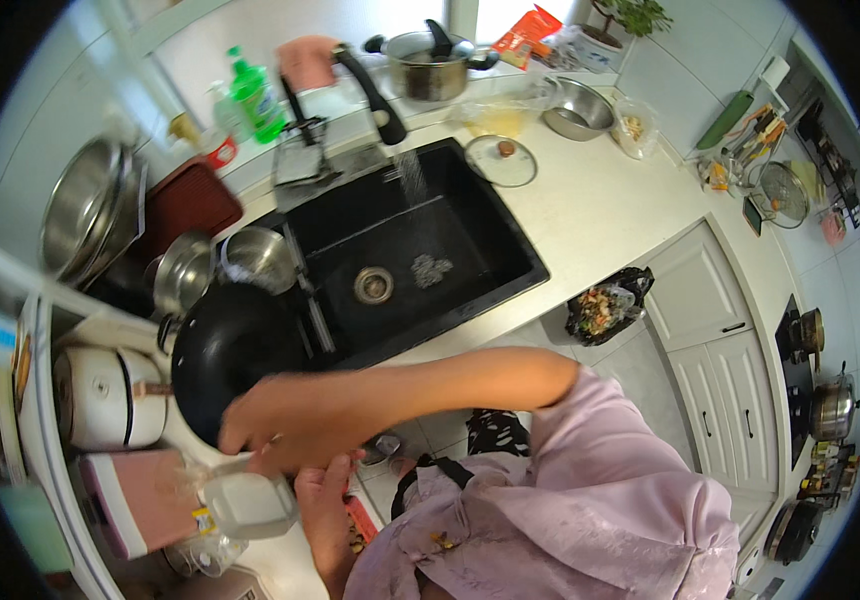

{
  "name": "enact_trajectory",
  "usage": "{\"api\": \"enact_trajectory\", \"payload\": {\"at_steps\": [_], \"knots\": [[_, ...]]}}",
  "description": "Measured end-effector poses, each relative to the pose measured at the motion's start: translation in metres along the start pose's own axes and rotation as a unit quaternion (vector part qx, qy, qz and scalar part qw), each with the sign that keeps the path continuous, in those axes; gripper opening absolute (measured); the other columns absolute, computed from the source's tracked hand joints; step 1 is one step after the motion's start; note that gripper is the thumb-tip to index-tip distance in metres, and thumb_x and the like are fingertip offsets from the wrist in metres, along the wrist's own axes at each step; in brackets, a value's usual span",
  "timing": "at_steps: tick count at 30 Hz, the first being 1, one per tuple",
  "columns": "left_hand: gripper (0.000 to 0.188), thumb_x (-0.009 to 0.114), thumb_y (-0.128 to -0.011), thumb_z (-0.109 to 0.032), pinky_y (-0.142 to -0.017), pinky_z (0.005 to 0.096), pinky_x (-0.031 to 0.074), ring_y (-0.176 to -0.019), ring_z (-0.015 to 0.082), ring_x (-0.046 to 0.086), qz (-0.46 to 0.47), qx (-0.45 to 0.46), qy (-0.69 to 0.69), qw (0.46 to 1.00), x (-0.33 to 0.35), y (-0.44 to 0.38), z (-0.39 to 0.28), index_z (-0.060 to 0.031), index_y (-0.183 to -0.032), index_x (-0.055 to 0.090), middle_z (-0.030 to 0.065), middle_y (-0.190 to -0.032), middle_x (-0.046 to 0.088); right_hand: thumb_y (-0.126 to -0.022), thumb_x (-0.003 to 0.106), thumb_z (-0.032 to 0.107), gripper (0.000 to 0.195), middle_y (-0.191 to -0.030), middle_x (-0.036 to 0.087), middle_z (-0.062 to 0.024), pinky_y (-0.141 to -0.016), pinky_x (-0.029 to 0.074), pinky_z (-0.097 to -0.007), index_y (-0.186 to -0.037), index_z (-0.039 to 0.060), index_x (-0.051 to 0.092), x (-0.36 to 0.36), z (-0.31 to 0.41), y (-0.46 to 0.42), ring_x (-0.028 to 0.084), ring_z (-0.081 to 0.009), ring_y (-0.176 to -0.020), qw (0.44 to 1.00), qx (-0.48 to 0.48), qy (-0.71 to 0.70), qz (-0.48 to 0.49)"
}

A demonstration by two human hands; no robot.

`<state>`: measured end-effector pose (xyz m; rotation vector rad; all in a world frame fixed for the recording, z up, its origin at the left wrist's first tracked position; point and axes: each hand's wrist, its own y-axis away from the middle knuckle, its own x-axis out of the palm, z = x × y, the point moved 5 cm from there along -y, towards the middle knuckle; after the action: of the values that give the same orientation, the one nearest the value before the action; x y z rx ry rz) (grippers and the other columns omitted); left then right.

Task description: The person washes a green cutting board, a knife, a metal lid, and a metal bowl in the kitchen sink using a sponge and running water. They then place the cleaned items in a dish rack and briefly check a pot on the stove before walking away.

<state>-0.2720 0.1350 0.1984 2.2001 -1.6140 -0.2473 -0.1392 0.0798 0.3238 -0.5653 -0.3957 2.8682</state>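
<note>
My right hand [302,424], blurred, reaches across my body over the left counter, its fingers beside a black wok [231,352]. Just below it is my left hand [325,484], thumb up and most fingers hidden. A whitish square plastic container [246,502] is close to both hands; whether either one grips it cannot be made out. Water runs from the black faucet [381,105] into the black sink [430,225], splashing on its floor right of the drain strainer [374,286].
Metal pots [257,255] crowd the sink's left side. A white rice cooker [103,397] and a pink-and-white box [137,502] line the left counter. A glass lid [502,160] lies right of the sink. A black bag of food scraps [602,307] is below the counter edge.
</note>
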Motion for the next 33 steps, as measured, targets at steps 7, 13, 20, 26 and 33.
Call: {"api": "enact_trajectory", "payload": {"at_steps": [7,13,20,26,33], "knots": [[0.031,0.052,-0.096,-0.012,-0.079,0.0250,0.047,-0.092,0.0144,0.063,0.128,0.026,-0.139,0.982,0.172,-0.119,-0.063,0.0004,-0.125,0.056,0.0095,-0.110,0.065,-0.090,0.066,0.022,0.036,-0.102,0.067,-0.0143,-0.080,0.052,-0.0312,-0.114,-0.0037,0.060,-0.144,-0.158,0.293,0.065,-0.0193,-0.093,0.844,0.326,0.012,-0.425],[0.032,0.052,-0.100,-0.020,-0.068,0.0254,0.050,-0.082,0.0152,0.065,0.023,0.009,-0.105,0.994,0.210,-0.324,-0.045,-0.0006,-0.125,0.054,0.0082,-0.104,0.065,-0.090,0.066,0.023,0.035,-0.097,0.068,-0.0139,-0.079,0.051,-0.0315,-0.109,-0.0054,0.062,-0.132,-0.213,0.387,0.064,-0.0190,-0.089,0.829,0.370,-0.136,-0.396],[0.022,0.055,-0.097,-0.022,-0.054,0.0253,0.049,-0.070,0.0149,0.065,-0.127,0.023,-0.077,0.989,0.170,-0.473,-0.032,-0.0032,-0.109,0.058,0.0063,-0.095,0.064,-0.090,0.064,0.014,0.027,-0.094,0.068,-0.0135,-0.076,0.051,-0.0299,-0.110,-0.0048,0.062,-0.185,-0.221,0.428,0.063,-0.0157,-0.087,0.799,0.359,-0.112,-0.469],[0.020,0.057,-0.095,-0.018,-0.051,0.0265,0.051,-0.072,0.0187,0.067,-0.155,-0.019,-0.015,0.988,0.173,-0.498,-0.026,-0.0040,-0.109,0.056,0.0060,-0.090,0.064,-0.089,0.065,0.019,0.053,-0.129,0.053,-0.0278,-0.100,0.043,-0.0451,-0.135,-0.0002,0.047,-0.326,-0.231,0.417,0.052,-0.0400,-0.119,0.714,0.364,0.252,-0.543],[0.021,0.058,-0.090,-0.009,-0.057,0.0284,0.050,-0.066,0.0166,0.064,-0.104,-0.003,-0.088,0.991,0.163,-0.505,0.029,-0.0028,-0.110,0.060,0.0077,-0.090,0.065,-0.079,0.072,0.014,0.050,-0.110,0.060,-0.0184,-0.090,0.045,-0.0442,-0.126,0.0088,0.056,-0.395,-0.331,0.407,0.055,-0.0397,-0.102,0.679,0.383,0.436,-0.449]]}}
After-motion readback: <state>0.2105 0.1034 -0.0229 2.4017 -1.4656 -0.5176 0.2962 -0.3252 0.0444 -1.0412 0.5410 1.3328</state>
